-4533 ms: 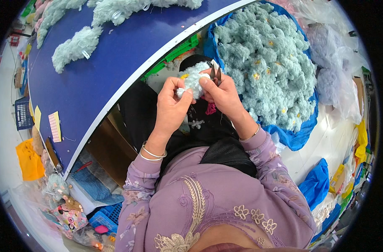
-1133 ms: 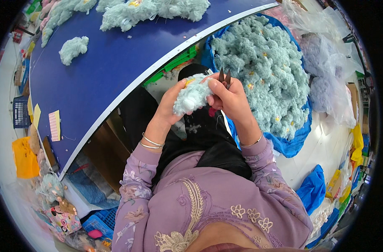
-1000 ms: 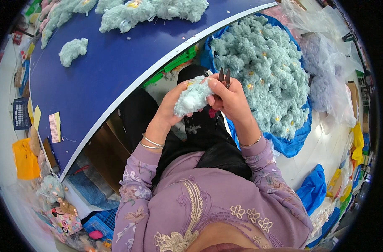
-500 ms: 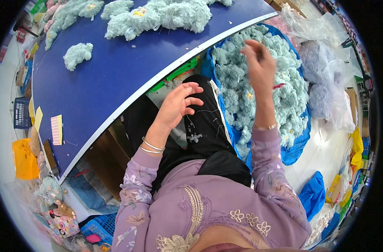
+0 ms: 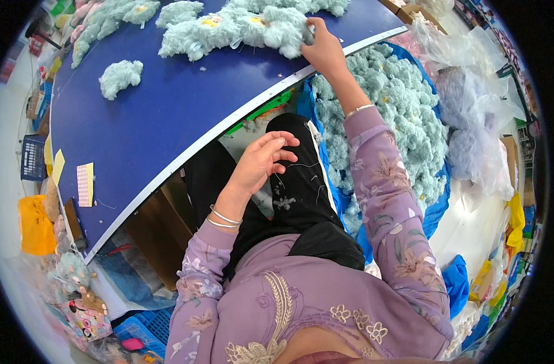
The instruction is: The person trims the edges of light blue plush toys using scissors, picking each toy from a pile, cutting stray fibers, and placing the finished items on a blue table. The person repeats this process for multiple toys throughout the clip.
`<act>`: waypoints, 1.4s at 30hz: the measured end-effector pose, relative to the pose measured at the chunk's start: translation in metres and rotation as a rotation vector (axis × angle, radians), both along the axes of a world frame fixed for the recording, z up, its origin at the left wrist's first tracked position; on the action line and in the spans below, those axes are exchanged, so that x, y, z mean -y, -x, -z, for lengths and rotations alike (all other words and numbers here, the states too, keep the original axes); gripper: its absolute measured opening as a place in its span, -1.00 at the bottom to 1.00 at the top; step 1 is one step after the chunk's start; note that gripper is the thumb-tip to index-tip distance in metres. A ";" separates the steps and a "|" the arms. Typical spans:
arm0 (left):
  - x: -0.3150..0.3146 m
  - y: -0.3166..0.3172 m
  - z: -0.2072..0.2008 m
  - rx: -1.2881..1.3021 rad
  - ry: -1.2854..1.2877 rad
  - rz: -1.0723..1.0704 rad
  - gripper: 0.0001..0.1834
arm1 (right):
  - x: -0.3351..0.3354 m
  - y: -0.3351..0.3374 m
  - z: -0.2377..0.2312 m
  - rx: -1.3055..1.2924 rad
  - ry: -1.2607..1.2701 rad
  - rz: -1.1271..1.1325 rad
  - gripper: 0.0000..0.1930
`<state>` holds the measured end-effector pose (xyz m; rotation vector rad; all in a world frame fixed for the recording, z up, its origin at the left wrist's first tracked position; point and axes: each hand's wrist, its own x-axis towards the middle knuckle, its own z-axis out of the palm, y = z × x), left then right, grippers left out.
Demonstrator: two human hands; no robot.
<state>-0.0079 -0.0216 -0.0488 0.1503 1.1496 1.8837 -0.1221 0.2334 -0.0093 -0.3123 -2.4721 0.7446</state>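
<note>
Two bare hands are showing in the head view, the only view to log.

Right hand point(image 5: 316, 42): it is reaching over the edge of the blue table point(image 5: 161, 109), its fingers bending against the right end of a fluffy pale-green piece point(image 5: 283, 30). Contact is showing; from where I am standing I cannot tell whether the fingers are pinching it or only resting there. A dark patch is showing between thumb and forefinger; whether it is a tool, I cannot tell. The row of similar pieces point(image 5: 195, 36) is running leftward from these fingertips; a lone piece point(image 5: 121, 79) is lying well apart, farther left.

Left hand point(image 5: 261, 159): its fingers are curling loosely, grasping nothing visible, hovering over the black trousers point(image 5: 325, 242). Loose fluff point(image 5: 283, 203) is clinging to the cloth just below those fingers. Off to their right, a big heap of fluffy pieces point(image 5: 380, 121) is filling a blue sack point(image 5: 307, 109).

Judgement: the step in hand is probably the handling of a single piece at the row's end; picking up or setting down, I am not deciding. If picking up, the next move is calling for a secure pinch and a clean lift, with the left fingers being ready to receive.
</note>
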 end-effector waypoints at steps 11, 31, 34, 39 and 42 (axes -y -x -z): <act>-0.003 -0.003 -0.017 -0.469 0.017 -0.411 -0.60 | 0.025 -0.113 -0.024 0.003 0.544 -0.169 -0.70; -0.015 -0.028 -0.034 -0.940 0.389 -0.310 -0.88 | 0.072 -0.190 0.002 0.153 0.519 -0.289 -0.77; -0.015 -0.030 -0.024 -0.720 0.273 -0.280 -0.87 | 0.070 -0.193 0.012 0.122 0.846 -0.317 -0.77; -0.013 -0.029 -0.027 -0.547 0.097 -0.243 -0.84 | 0.060 -0.197 0.007 0.222 1.173 -0.368 -0.76; -0.014 -0.024 -0.035 -0.540 0.105 -0.149 -0.81 | 0.055 -0.199 0.004 0.143 1.006 -0.293 -0.76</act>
